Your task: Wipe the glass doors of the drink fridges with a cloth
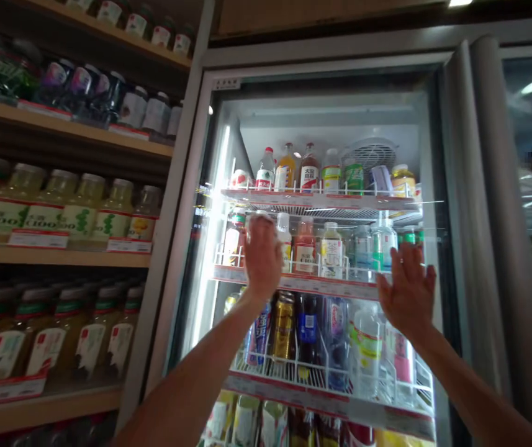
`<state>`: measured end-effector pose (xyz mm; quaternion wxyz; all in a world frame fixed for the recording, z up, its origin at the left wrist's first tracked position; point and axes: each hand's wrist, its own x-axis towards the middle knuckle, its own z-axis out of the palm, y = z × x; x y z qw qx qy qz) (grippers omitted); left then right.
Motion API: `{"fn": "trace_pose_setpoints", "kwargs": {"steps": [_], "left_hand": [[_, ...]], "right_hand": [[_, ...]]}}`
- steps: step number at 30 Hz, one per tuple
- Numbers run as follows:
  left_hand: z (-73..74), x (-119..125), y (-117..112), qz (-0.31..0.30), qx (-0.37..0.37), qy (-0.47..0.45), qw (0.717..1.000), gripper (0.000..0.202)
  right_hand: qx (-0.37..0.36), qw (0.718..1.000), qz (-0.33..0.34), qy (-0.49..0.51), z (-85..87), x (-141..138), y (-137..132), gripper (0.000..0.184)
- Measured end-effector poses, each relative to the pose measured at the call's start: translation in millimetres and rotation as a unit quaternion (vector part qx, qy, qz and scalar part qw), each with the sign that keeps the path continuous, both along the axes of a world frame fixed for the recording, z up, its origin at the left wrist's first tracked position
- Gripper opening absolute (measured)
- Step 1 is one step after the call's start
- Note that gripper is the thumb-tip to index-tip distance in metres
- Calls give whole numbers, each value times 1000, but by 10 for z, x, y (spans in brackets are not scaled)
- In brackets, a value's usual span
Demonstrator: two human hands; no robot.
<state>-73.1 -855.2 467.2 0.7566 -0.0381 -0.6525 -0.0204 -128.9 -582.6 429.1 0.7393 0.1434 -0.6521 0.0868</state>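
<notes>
Both of my hands are raised in front of the closed glass door (293,108) of a lit drinks fridge. My left hand (264,257) is flat and slightly blurred, its fingers pointing up, over the left part of the second shelf. With fingers spread, my right hand (408,288) is at the right end of that shelf. Neither hand holds anything; I cannot tell whether they touch the glass. Behind the door, between the hands, stand a red-orange bottle (305,245) and a pale-labelled tea bottle (331,251). Gold (284,326) and blue cans are lower down.
Wooden shelves (56,253) of bottled drinks stand at the left, with yellowish bottles (77,202) in a row. The metal door frame (493,217) runs down the right, beside another glass door. Wire racks (293,363) hold the drinks inside the fridge.
</notes>
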Motion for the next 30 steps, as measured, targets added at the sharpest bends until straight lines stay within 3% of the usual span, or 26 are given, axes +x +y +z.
{"fn": "trace_pose_setpoints", "kwargs": {"steps": [2, 4, 6, 8, 10, 11, 13, 15, 17, 19, 21, 23, 25, 28, 30], "left_hand": [[-188, -59, 278, 4, -151, -29, 988, 46], [-322, -46, 240, 7, -222, -43, 974, 45], [-344, 24, -60, 10, -161, -37, 986, 45], [-284, 83, -342, 12, -8, -16, 1000, 47], [-234, 80, -347, 7, 86, -5, 996, 48], [-236, 54, -231, 3, 80, -8, 997, 47], [-304, -21, 114, -5, -34, -33, 999, 45], [-417, -74, 351, -5, -174, -56, 983, 44], [-504, -49, 270, 6, -215, -60, 975, 43], [-516, 53, -79, 21, -138, -44, 989, 43], [-461, 149, -436, 23, 1, -11, 1000, 44], [-401, 148, -539, 2, 98, 13, 995, 46], [-395, 43, -318, -27, 75, 13, 997, 46], [-489, -95, 222, -67, -89, -18, 994, 45], [-561, -30, 345, -93, -154, -41, 983, 47]], "right_hand": [[28, 1000, 9, -4, -55, 34, -118, 60], [34, 999, 11, -3, -95, 60, -187, 58], [23, 1000, 11, 2, -118, 73, -211, 57], [13, 1000, 7, 4, -131, 75, -219, 56], [4, 1000, 2, 3, -142, 75, -234, 57], [0, 1000, 0, 3, -149, 75, -244, 58], [-4, 1000, -1, 1, -163, 74, -260, 59], [-6, 1000, -1, -2, -178, 68, -263, 59], [-6, 1000, -1, -1, -199, 57, -258, 58], [-8, 1000, 1, -1, -230, 50, -264, 58], [-19, 1000, 2, -4, -268, 57, -299, 60], [-29, 1000, 2, -9, -307, 78, -357, 62], [-27, 1000, 1, -14, -336, 101, -412, 62], [-16, 1000, -3, -19, -351, 126, -432, 60], [-11, 1000, -7, -28, -348, 141, -398, 58]]}}
